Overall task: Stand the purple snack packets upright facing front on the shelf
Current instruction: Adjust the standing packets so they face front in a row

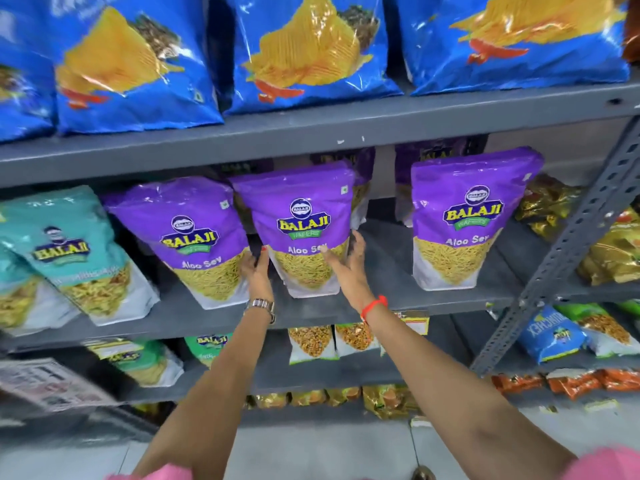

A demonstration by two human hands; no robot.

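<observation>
Three purple snack packets stand front-facing on the grey middle shelf (381, 306). The middle purple packet (301, 216) is upright between my hands. My left hand (256, 271) presses its lower left edge. My right hand (346, 265) lies on its lower right side with fingers spread. The left purple packet (187, 237) leans left, touching my left hand. The right purple packet (464, 220) stands apart, upright. More purple packets (426, 157) sit behind, mostly hidden.
Teal packets (65, 251) lean at the left of the same shelf. Big blue chip bags (304, 53) fill the shelf above. A slotted grey upright (568, 237) stands at the right, with gold packets (613, 254) beyond it. Lower shelves hold more snack packets.
</observation>
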